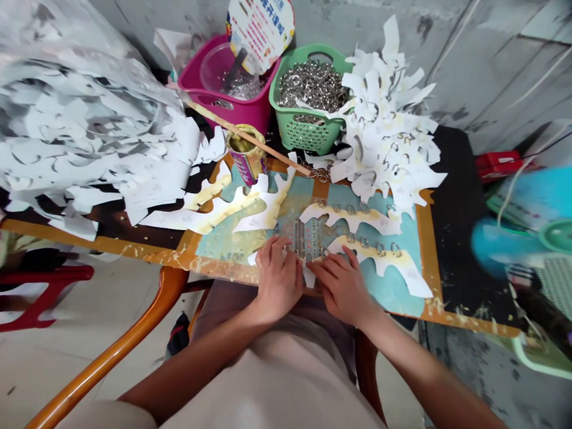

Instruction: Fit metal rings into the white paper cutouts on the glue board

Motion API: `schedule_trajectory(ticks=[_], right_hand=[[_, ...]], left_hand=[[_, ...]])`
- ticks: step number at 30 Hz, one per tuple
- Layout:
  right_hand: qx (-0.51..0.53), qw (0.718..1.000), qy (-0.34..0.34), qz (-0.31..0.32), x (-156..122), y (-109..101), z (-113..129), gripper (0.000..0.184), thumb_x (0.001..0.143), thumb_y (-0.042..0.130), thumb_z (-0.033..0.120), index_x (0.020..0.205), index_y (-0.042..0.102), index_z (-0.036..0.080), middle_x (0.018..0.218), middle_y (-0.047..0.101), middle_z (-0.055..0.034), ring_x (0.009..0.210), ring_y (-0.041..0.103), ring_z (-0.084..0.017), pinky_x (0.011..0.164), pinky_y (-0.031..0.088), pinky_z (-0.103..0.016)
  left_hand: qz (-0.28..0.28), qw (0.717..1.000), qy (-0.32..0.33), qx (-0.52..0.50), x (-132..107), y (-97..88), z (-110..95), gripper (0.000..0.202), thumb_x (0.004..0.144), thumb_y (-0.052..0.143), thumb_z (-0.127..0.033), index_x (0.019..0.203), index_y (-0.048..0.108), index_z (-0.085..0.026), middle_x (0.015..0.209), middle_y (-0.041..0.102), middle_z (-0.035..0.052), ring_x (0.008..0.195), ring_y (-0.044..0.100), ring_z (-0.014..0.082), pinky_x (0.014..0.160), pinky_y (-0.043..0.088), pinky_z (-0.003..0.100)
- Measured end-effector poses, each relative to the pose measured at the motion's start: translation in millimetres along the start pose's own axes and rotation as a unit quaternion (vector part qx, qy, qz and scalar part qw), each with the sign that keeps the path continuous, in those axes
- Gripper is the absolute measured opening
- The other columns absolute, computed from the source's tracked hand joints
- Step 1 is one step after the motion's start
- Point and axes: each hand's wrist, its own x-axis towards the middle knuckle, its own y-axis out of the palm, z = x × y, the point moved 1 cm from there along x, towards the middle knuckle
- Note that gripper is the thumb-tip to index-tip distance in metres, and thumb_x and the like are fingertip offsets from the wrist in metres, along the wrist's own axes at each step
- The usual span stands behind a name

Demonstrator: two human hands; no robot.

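At the table's near edge, my left hand (279, 274) is closed with its fingers curled over one end of a white scalloped strip (309, 277). From the other side, my right hand (342, 286) presses its fingers and thumb on the same strip, whose middle tab shows between the hands. Small metal rings sit along its upper edge; my fingers hide most of it. Beyond my right hand lies a scalloped strip (386, 261) with several metal rings standing on its yellowish glued edge. Behind it is another ringed strip (356, 217). Farther left lie glue-smeared strips (215, 212) without rings.
A glue tin (247, 156) has a wooden stick (265, 147) across it. Behind stand a magenta basket (258, 110) and a green basket (306, 133) of metal rings. White cut pieces (77, 134) heap at left; ringed pieces (386, 129) pile at right. A blue fan (503, 244) stands right.
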Motion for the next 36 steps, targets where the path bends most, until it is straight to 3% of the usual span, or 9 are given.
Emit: schedule_trajectory(ticks=[6,9,12,15,18,20,25,28,36], right_hand=[[0.035,0.998,0.043,-0.027,7.8,0.6,-3.1,0.038,0.091,0.048,0.015,0.125,0.062,0.020,0.097,0.070,-0.0066,0.103,0.056,-0.024,0.113,0.023,-0.047],[0.031,0.998,0.055,-0.002,17.1,-1.4,-4.1,0.037,0.093,0.049,0.016,0.126,0.063,0.024,0.093,0.069,-0.0051,0.097,0.056,-0.023,0.105,0.027,-0.045],[0.017,0.998,0.056,0.016,22.7,-2.4,-4.3,0.033,0.094,0.051,0.018,0.123,0.065,0.026,0.093,0.068,-0.0053,0.096,0.055,-0.023,0.100,0.029,-0.044],[0.022,0.998,0.059,0.005,23.5,-2.9,-4.3,0.030,0.095,0.051,0.020,0.121,0.065,0.027,0.093,0.069,-0.0043,0.094,0.056,-0.023,0.100,0.028,-0.044],[0.053,0.996,0.074,-0.014,22.3,-3.3,-4.2,0.030,0.095,0.053,0.021,0.124,0.061,0.025,0.098,0.072,-0.0038,0.097,0.059,-0.022,0.103,0.028,-0.044],[0.080,0.993,0.088,-0.026,21.4,-3.1,-4.2,0.034,0.092,0.055,0.020,0.126,0.056,0.022,0.096,0.074,-0.0037,0.099,0.060,-0.023,0.104,0.028,-0.044],[0.107,0.987,0.110,-0.042,20.2,-0.6,-4.9,0.038,0.087,0.054,0.015,0.124,0.051,0.020,0.087,0.074,-0.0043,0.096,0.062,-0.026,0.104,0.030,-0.046],[0.099,0.988,0.109,-0.040,20.5,0.3,-5.5,0.038,0.086,0.053,0.014,0.124,0.052,0.019,0.087,0.074,-0.0044,0.095,0.062,-0.025,0.104,0.030,-0.045],[0.052,0.995,0.081,-0.001,20.5,-1.6,-4.0,0.032,0.094,0.049,0.017,0.123,0.061,0.023,0.094,0.071,-0.0042,0.096,0.059,-0.022,0.105,0.026,-0.043]], left_hand=[[-0.038,0.998,0.055,0.014,-1.2,0.4,2.4,0.011,0.088,0.056,-0.013,0.094,0.063,-0.018,0.120,0.054,0.0154,0.123,0.042,0.0325,0.098,0.042,0.051],[-0.034,0.996,0.086,0.001,-2.1,-2.5,5.0,0.014,0.089,0.057,-0.013,0.098,0.064,-0.020,0.118,0.057,0.0131,0.121,0.045,0.0304,0.097,0.043,0.049],[-0.009,0.998,0.048,-0.040,-2.5,-8.7,8.3,0.016,0.087,0.063,-0.024,0.102,0.064,-0.022,0.125,0.054,0.0134,0.125,0.044,0.0333,0.100,0.042,0.053],[-0.028,0.997,0.037,-0.066,-4.1,-15.9,12.9,0.031,0.082,0.070,-0.031,0.110,0.062,-0.021,0.127,0.055,0.0149,0.125,0.044,0.0351,0.101,0.040,0.055],[-0.024,0.991,0.113,-0.067,-2.7,-19.5,19.9,0.019,0.085,0.065,-0.019,0.104,0.063,-0.023,0.112,0.067,0.0084,0.115,0.053,0.0293,0.097,0.039,0.050],[0.012,0.985,0.157,-0.065,3.3,-20.0,26.3,0.017,0.089,0.060,-0.015,0.103,0.065,-0.023,0.107,0.071,0.0063,0.112,0.056,0.0268,0.094,0.039,0.046],[0.106,0.941,0.317,-0.046,32.1,-20.0,38.9,0.015,0.095,0.057,-0.021,0.103,0.069,-0.025,0.128,0.066,0.0057,0.120,0.054,0.0258,0.099,0.037,0.046],[0.127,0.910,0.393,-0.035,44.7,-18.9,43.7,0.017,0.097,0.054,-0.019,0.096,0.070,-0.026,0.129,0.066,0.0032,0.122,0.054,0.0229,0.104,0.034,0.045],[0.050,0.902,0.429,-0.003,36.8,-21.0,48.0,0.022,0.097,0.048,-0.011,0.096,0.068,-0.019,0.112,0.071,0.0065,0.106,0.061,0.0187,0.101,0.037,0.039]])
